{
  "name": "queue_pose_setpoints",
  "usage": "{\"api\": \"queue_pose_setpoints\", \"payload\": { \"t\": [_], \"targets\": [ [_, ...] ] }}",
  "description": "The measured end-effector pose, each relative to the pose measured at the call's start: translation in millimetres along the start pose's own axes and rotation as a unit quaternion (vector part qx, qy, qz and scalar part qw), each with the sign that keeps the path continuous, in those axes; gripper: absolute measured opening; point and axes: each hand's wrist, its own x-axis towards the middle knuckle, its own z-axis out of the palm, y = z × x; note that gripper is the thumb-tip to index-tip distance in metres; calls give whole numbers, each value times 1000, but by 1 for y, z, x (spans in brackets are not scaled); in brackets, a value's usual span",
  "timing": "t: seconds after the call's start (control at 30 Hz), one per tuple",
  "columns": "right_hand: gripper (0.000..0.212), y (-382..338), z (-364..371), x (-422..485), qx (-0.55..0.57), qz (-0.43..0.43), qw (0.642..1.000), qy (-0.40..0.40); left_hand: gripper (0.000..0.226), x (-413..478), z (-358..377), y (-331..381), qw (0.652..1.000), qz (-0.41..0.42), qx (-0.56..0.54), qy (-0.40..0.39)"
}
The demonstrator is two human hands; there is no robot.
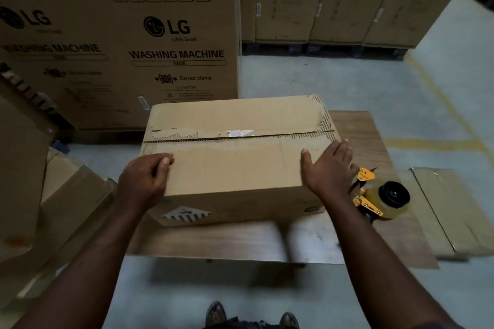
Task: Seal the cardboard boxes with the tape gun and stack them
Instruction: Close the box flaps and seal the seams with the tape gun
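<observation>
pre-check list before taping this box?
1. Flaps closed along the top seam: ok.
2. Fresh tape on the seam: not ok, only torn old remnants.
3. Cardboard box steadied: ok, left hand grips its left edge, right hand lies flat on top.
4. Tape gun close by: ok, on the wooden board beside the right hand.
5. Tape end fed and ready: cannot tell.

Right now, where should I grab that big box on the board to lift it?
Probably the two short ends, one hand from each side. The box is wide and lies flat, and its top seam looks untaped, so it could open. The left hand and right hand are at those ends.
</observation>
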Motion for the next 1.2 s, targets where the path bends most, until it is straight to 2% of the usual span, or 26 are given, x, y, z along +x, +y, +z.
{"api": "queue_pose_setpoints", "payload": {
  "t": [0.23,0.57,0.8,0.93,1.03,1.1,1.2],
  "targets": [
    [91,2,4,-22,3,62,997,36,15,52,7,-1,997,54,-60,-19],
    [90,16,-5,1,8,64,998,18,14,57,24,8,994,67,-78,-23],
    [91,24,-7,11,4,41,999,20,12,52,28,16,995,34,-94,-1],
    [92,38,-16,22,17,21,1000,4,14,42,32,39,994,-8,-103,24],
    [91,52,-23,24,51,1,999,-7,20,29,45,81,993,6,-116,33],
    [91,60,-25,21,88,-12,996,-16,21,15,60,124,986,32,-166,7],
    [84,83,-26,23,177,-39,983,-12,16,-13,95,196,950,43,-284,-118]
  ]
}}
